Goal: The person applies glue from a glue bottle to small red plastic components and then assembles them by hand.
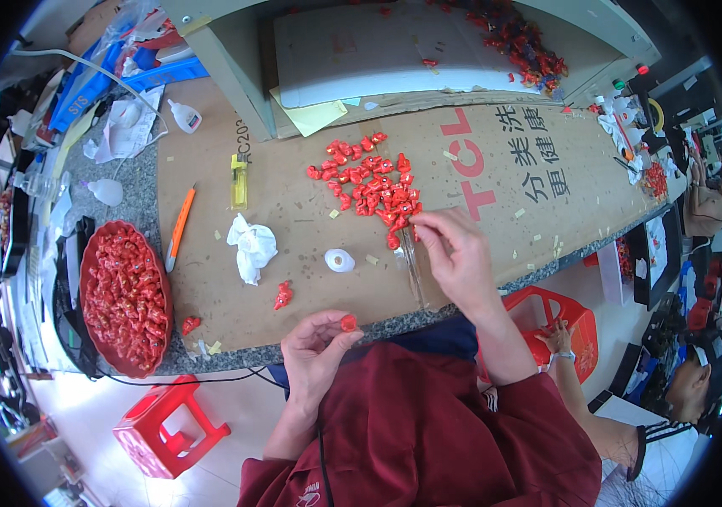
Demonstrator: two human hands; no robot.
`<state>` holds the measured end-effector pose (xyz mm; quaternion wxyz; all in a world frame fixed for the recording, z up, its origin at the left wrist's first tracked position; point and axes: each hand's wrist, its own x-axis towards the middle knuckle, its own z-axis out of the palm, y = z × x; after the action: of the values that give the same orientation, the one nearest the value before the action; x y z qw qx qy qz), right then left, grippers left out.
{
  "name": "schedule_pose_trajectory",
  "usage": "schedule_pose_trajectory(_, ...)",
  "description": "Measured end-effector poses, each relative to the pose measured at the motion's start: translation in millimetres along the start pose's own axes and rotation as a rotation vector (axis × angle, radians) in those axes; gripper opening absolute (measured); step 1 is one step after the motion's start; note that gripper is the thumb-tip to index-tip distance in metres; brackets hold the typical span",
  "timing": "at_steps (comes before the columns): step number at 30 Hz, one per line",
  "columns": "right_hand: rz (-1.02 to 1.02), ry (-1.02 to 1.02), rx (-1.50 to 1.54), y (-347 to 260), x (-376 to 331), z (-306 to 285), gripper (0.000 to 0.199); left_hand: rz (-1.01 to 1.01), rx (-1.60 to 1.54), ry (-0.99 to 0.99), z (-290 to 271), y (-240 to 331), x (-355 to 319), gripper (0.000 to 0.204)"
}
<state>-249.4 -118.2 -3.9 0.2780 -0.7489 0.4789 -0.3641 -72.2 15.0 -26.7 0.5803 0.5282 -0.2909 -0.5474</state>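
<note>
Between thumb and fingers: the left hand (314, 351) is pinched together on one small red piece (348, 323), lifted just off the near edge of the tabletop (293, 211), a hold that keeps the piece turned up toward the person.
Right hand: the right hand (455, 252) has its fingertips drawn together at the near end of the red pile, over a thin clear strip (412, 264) that runs back toward the person; whether it grips a piece or the strip cannot be told.
Just beyond the right hand: a loose heap of red pieces (369, 182), spread on the brown cardboard within easy reach.
Between the hands: a small white round cap (339, 260) and a stray red piece (282, 294).
Further left of the left hand: crumpled white tissue (251, 247), an orange knife (179, 226), a yellow lighter (239, 181).
Far left: an oval red tray (124, 296) heaped with red pieces, sitting at the tabletop's edge.
Below the left hand: a red stool (171, 427) on the floor.
</note>
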Motion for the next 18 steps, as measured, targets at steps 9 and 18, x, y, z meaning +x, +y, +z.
schedule_pose_trajectory(9, -0.166, -0.316, -0.190, -8.5, 39.8, -6.6, 0.011, -0.013, 0.021, -0.066, 0.9, -1.0, 2.8, 0.025)
schedule_pose_trajectory(18, -0.348, -0.434, -0.315, 0.0, 25.1, -8.8, 0.011, -0.018, -0.010, -0.065, 5.7, 1.3, 5.2, 0.025)
